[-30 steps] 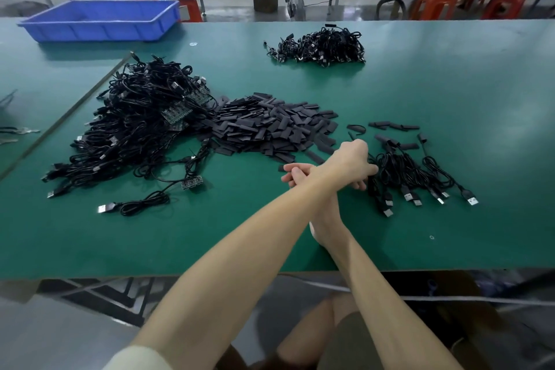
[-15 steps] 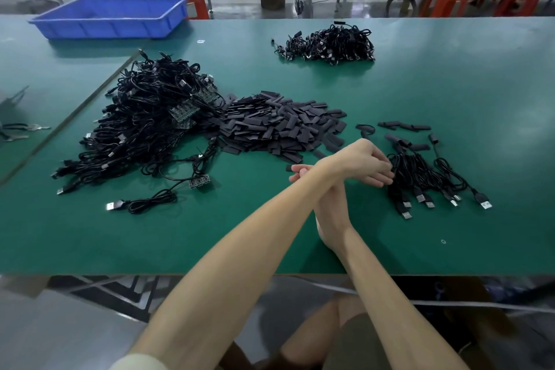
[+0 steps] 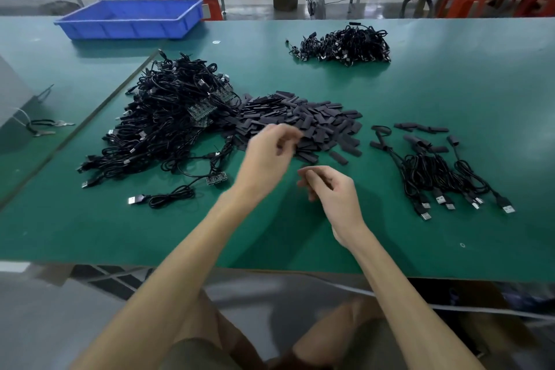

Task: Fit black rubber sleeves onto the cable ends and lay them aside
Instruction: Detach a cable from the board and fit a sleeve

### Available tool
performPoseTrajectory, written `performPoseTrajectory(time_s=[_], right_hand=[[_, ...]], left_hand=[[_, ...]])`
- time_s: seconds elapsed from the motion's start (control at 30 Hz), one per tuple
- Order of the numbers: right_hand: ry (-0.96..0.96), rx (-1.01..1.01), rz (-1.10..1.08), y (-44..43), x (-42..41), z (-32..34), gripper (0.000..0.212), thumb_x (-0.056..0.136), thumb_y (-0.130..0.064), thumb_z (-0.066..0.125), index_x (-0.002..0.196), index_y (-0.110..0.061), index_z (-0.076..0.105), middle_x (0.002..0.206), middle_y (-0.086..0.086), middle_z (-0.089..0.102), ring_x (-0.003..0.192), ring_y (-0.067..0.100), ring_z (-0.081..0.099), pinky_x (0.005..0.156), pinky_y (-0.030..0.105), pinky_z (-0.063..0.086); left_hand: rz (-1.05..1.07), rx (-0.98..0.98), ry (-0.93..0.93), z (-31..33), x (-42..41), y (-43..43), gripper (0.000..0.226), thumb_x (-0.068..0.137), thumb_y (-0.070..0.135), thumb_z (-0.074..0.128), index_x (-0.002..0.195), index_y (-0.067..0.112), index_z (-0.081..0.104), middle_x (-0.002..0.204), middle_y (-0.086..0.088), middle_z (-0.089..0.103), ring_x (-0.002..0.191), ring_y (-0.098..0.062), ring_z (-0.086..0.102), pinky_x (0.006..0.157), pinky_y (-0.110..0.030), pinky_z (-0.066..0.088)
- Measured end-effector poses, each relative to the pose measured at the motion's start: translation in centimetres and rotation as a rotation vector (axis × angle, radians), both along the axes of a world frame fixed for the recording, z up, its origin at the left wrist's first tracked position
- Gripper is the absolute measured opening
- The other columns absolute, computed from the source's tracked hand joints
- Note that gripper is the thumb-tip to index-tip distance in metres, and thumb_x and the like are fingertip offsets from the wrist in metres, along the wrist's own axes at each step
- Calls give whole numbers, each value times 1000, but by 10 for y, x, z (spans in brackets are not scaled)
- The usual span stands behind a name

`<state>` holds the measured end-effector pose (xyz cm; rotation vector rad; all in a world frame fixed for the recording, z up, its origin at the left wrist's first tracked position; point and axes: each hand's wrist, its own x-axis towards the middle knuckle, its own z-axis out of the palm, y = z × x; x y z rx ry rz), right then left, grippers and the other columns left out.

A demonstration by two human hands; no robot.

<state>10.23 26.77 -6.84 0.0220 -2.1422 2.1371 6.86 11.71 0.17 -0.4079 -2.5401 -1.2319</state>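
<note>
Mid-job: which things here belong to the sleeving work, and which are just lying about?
Job: tangled heap of black USB cables; pile of flat black rubber sleeves; small bundle of black cables laid aside at right.
Lying about: blue plastic tray; metal keys on black cord; small floor fan.

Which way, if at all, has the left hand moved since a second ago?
Yes: left hand went leftward, from the laid-aside cables to the sleeve pile.

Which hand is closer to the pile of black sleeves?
Left. The left hand has its fingertips at the near edge of the sleeve pile; the right hand is short of it, nearer the person.
</note>
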Motion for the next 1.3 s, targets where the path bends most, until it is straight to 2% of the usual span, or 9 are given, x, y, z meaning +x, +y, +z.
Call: performPoseTrajectory(time_s=[0.1, 0.2, 0.33, 0.5, 0.6, 0.7, 0.8, 1.13, 1.3], right_hand=[[3, 7, 20, 1, 0, 0, 17, 102, -9, 62, 101, -16, 77, 86, 2, 77, 74, 13, 62, 69, 25, 53], [8, 13, 29, 1, 2, 1, 16, 102, -9, 63, 101, -16, 77, 85, 2, 77, 73, 10, 61, 68, 24, 53], [0, 23, 40, 1, 2, 2, 13, 101, -10, 65, 100, -17, 77, 84, 2, 77, 75, 13, 61, 69, 25, 52], [11, 92, 73, 0, 4, 4, 10, 99, -14, 68, 99, -21, 77, 85, -2, 78, 78, 6, 67, 68, 22, 51], [43, 197, 132, -2, 5, 6, 9, 95, -19, 75, 100, -25, 77, 91, -5, 77, 89, 8, 70, 76, 23, 53], [73, 303, 208, -5, 7, 7, 15, 90, -21, 81, 103, -27, 76, 92, -10, 75, 87, 4, 68, 77, 20, 53], [64, 383, 213, -7, 6, 6, 19, 87, -19, 82, 98, -31, 72, 85, -16, 74, 82, 0, 67, 71, 14, 47], [-1, 364, 152, -7, 4, 4, 14, 86, -16, 81, 85, -20, 68, 76, -6, 70, 67, 3, 58, 66, 25, 49], [15, 385, 128, -8, 5, 4, 18, 87, -14, 79, 81, -21, 64, 77, -5, 70, 66, 2, 58, 66, 24, 50]], left_hand=[[156, -602, 89, -10, 9, -65, 23, 96, 20, 67, 118, 15, 68, 117, -6, 62, 111, -29, 56, 98, -42, 43], [180, -713, -166, -20, 15, -110, 55, 87, 44, 76, 131, 16, 59, 129, -7, 52, 121, -29, 46, 106, -44, 37], [168, -540, -174, -34, 18, -131, 34, 95, 28, 71, 124, 12, 68, 125, -3, 55, 109, -25, 58, 96, -35, 46], [96, -207, -71, -35, 21, -107, 15, 92, 27, 73, 103, 18, 79, 83, 21, 68, 79, -1, 65, 73, -8, 42], [21, -86, -190, -39, 25, -81, 6, 87, 39, 77, 83, 41, 73, 74, 21, 71, 71, -1, 66, 65, -8, 44], [0, -2, -194, -45, 27, -62, 10, 87, 41, 76, 78, 43, 71, 72, 17, 71, 64, -3, 65, 61, -10, 44], [-18, 44, -218, -47, 29, -52, 10, 87, 40, 78, 79, 37, 73, 69, 13, 72, 58, -3, 65, 57, -9, 45], [-1, -72, -297, -43, 35, -44, 7, 89, 24, 76, 87, 28, 70, 75, 15, 71, 69, 6, 65, 61, -7, 44], [79, -60, -306, -41, 39, -34, 5, 88, 25, 76, 90, 21, 73, 78, 11, 71, 71, -3, 65, 61, -12, 46]])
